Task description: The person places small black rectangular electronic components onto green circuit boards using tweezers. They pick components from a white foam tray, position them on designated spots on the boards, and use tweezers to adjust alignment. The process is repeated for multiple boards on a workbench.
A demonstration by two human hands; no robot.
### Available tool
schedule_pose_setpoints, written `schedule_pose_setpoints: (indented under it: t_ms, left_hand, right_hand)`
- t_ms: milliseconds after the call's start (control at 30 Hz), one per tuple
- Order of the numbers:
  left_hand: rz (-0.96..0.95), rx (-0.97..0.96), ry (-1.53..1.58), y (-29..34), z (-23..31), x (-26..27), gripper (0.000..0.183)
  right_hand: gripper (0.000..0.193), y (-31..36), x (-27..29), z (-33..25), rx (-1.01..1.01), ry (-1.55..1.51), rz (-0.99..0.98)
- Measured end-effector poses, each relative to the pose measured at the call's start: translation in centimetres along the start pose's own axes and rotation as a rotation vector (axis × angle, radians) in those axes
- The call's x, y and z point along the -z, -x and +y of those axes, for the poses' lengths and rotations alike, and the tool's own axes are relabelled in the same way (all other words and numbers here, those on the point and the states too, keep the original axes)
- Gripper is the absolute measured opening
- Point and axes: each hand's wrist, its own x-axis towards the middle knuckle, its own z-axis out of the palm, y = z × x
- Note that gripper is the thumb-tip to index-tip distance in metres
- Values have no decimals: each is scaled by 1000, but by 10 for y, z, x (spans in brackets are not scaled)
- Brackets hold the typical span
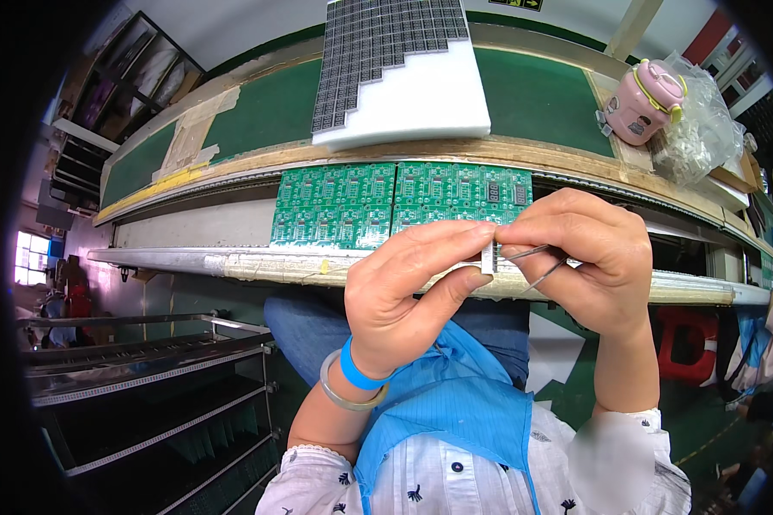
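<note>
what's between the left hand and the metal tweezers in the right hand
A small white pinned electronic component, held in the left hand, its pins facing the metal tweezers; the head view shows it.

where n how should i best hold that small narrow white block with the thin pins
Best gripped, probably, at the two ends of the small narrow white block, coming from the left: thin pins jut from its right side, toward the slim grey metal tweezers in the right hand. The left hand pinches it that way, apparently clear of the pins.
</note>
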Motion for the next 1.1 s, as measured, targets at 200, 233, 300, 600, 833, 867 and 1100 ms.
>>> schedule_pose_setpoints:
  t_ms: [200, 233, 300, 600, 833, 867, 1100]
  left_hand:
    - [-2, -8, 13, 0, -2, -1, 37]
    - [-2, -9, 11, 0, -2, -1, 37]
    - [-2, -9, 7, 0, -1, -1, 37]
    - [-16, -5, -19, 1, -1, 0, 36]
    - [-17, -15, 3, 1, -3, 0, 36]
    - [-21, -12, 1, 1, -3, 0, 36]
    - [28, 132, 62, 6, -6, 0, 36]
  right_hand:
    - [22, 1, 1, 1, -3, -11, -1]
    - [22, 1, 0, 1, -2, -14, -2]
    - [22, 1, 1, 1, -8, -23, -3]
    - [25, 1, 2, 5, -28, -93, -19]
    - [23, 2, 1, 2, -46, -99, -25]
    - [24, 2, 1, 3, -42, -85, -25]
    - [19, -7, 9, 37, -220, -40, -16]
